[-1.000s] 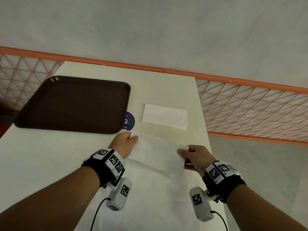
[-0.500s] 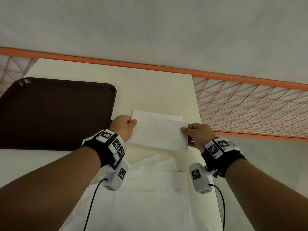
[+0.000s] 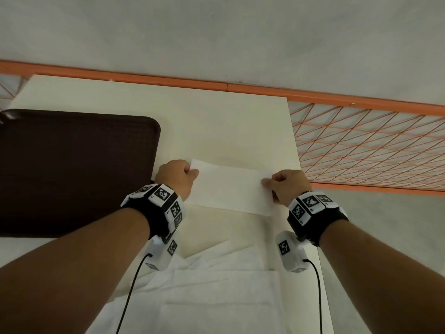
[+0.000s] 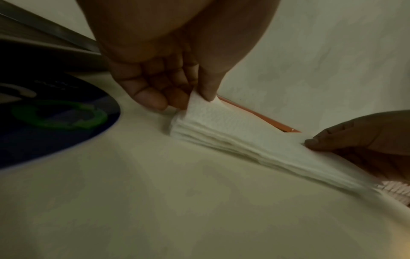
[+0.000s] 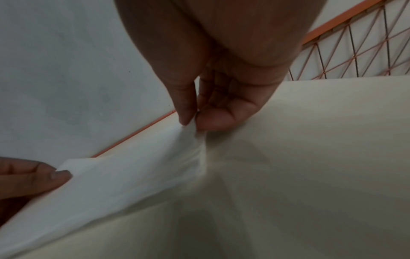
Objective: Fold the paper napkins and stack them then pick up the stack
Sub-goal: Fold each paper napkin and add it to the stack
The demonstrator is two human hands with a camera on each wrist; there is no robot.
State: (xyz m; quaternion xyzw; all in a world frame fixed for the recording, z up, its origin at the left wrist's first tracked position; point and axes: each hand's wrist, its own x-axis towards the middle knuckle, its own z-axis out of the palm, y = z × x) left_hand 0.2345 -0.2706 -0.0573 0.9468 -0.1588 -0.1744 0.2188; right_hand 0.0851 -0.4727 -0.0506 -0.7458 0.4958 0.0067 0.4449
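A folded white napkin (image 3: 231, 186) lies across the cream table (image 3: 192, 121), over the spot where another folded napkin lay; that one is hidden in the head view. My left hand (image 3: 192, 172) pinches its left end and my right hand (image 3: 267, 183) pinches its right end. In the left wrist view the napkin (image 4: 221, 126) sits as the top layer of a low pile of white layers, its corner pinched by my left hand (image 4: 199, 99). The right wrist view has thumb and forefinger of my right hand (image 5: 193, 122) pinching the napkin (image 5: 124, 178).
Several unfolded white napkins (image 3: 216, 285) are spread on the table nearer to me. A dark brown tray (image 3: 72, 169) sits at the left. A purple disc with a green mark (image 4: 55, 119) lies beside the tray. An orange mesh railing (image 3: 373, 150) runs past the table's right edge.
Both hands carried the folded napkin away from me and brought it down over the folded napkin lying farther back. The purple disc is now hidden behind my left hand in the head view.
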